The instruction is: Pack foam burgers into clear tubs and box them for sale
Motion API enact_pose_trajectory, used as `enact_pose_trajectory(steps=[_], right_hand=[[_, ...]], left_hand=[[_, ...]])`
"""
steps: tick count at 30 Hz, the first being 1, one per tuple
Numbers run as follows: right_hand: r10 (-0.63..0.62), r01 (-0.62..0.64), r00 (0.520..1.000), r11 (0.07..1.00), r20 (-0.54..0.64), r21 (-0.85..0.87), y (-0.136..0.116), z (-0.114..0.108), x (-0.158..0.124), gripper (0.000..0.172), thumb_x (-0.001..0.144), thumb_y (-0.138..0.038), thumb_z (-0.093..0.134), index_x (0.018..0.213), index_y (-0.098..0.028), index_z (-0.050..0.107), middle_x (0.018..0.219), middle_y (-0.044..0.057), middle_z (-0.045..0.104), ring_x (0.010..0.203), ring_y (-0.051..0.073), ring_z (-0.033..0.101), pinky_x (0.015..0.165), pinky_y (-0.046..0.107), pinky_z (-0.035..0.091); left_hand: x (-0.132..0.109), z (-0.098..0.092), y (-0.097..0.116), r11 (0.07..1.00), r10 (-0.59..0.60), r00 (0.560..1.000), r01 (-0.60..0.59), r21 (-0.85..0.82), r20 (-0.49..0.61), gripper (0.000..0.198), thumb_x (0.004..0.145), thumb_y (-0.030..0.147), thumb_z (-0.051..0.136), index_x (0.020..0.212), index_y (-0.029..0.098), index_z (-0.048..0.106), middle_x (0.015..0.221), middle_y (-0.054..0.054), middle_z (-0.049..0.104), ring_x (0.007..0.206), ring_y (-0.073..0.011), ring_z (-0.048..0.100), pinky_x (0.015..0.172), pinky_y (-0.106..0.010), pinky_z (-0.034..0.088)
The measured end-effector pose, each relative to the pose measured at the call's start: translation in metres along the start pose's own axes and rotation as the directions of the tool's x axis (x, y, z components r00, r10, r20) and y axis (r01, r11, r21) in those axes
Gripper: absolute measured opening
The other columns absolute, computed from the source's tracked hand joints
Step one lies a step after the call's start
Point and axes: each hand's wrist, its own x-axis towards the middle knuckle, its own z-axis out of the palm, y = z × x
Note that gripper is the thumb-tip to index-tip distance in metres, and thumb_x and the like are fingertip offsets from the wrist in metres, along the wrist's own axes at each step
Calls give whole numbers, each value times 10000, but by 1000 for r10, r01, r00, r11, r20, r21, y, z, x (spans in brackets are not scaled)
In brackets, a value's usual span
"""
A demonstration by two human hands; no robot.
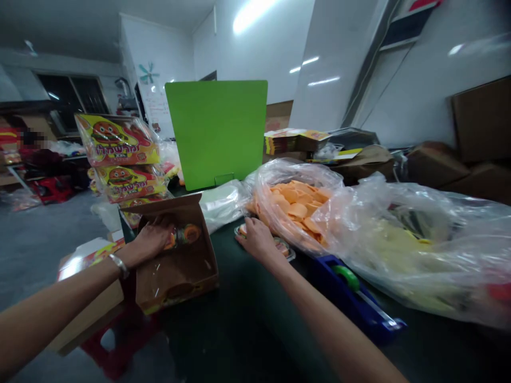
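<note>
My left hand (154, 239) reaches into an open brown cardboard box (175, 274), its fingers partly hidden and curled at a clear plastic pack. Right beside it in the box lies a clear plastic pack with orange contents (191, 233). On the dark green table my right hand (257, 238) closes over a small clear pack (241, 231), with thumb and fingers on either side. Another clear pack (284, 248) lies by that wrist, partly covered by the forearm.
Printed boxes (128, 181) are stacked at the left, near an upright green board (217, 133). A plastic bag of orange pieces (297, 205) and a bag of pale yellow pieces (403, 255) stand on the right. A blue tape dispenser (355, 298) sits close to my right forearm.
</note>
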Motion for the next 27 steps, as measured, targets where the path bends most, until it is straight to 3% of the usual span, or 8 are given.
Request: enact_pose_trajectory(steps=[3, 9, 12, 15, 17, 21, 24, 27], right_hand=[[146, -146, 989, 989, 28, -32, 29, 22, 44, 786, 651, -355, 786, 1289, -46, 445, 1185, 290, 558, 1102, 415, 541, 880, 499, 393], [137, -139, 990, 989, -31, -52, 29, 34, 26, 771, 692, -321, 717, 1351, -96, 384, 1172, 223, 570, 1083, 370, 556, 838, 459, 444], [-17, 13, 981, 1000, -193, -18, 6, 10, -11, 845, 747, -373, 665, 1426, -104, 240, 1293, 214, 489, 1198, 346, 468, 945, 469, 410], [-287, 321, 877, 947, -385, 25, -30, -19, -36, 811, 760, -349, 666, 1424, -123, 261, 1303, 212, 486, 1212, 359, 450, 953, 505, 419], [-353, 416, 829, 907, -434, 58, -50, -33, -43, 810, 776, -362, 661, 1436, -137, 250, 1320, 199, 481, 1230, 354, 437, 959, 518, 422], [-336, 425, 837, 896, -431, 126, -66, -30, -56, 686, 797, -368, 642, 1374, -125, 361, 1311, 185, 504, 1226, 348, 440, 974, 530, 410], [-491, 510, 854, 855, -173, 92, -68, -2, -74, 373, 797, -235, 636, 1153, -145, 567, 1171, 150, 616, 1147, 327, 506, 945, 493, 425], [-545, 543, 838, 837, 21, 63, -68, 21, -91, 332, 775, -190, 662, 1097, -150, 597, 1149, 132, 637, 1115, 314, 533, 949, 501, 405]], left_hand=[[3, -14, 16, 990, -69, 997, 64, -128, -35, 357, 838, 244, 502, 1175, 167, 590, 1255, -135, 612, 1162, -277, 557, 999, -400, 417], [14, -27, 74, 716, 60, 998, -24, -698, 27, 344, 845, 332, 540, 1136, 170, 630, 1073, -75, 700, 899, -213, 652, 838, -332, 496], [21, -21, 99, 486, 11, 999, 23, -874, 32, 526, 774, 377, 647, 1237, 143, 559, 1182, -125, 650, 999, -245, 625, 871, -362, 491], [25, -23, 105, 200, 29, 995, 86, -976, 94, 611, 714, 339, 712, 1259, 140, 523, 1187, -134, 640, 1039, -256, 616, 878, -373, 496], [22, -31, 91, 133, 29, 995, 89, -987, 94, 584, 707, 316, 716, 1232, 139, 530, 1151, -121, 652, 1016, -247, 626, 859, -367, 506], [9, -41, 45, 466, -40, 999, 25, -884, 8, 594, 686, 290, 717, 1216, 129, 503, 1154, -103, 637, 1025, -242, 613, 884, -361, 493], [6, -22, 26, 781, 22, 1000, -21, -624, -6, 488, 703, 248, 665, 1171, 174, 548, 1148, -70, 633, 1048, -242, 597, 927, -353, 462], [14, 13, 29, 872, 39, 999, -23, -488, 24, 499, 703, 225, 654, 1189, 204, 541, 1188, -72, 609, 1096, -255, 574, 950, -352, 439]])
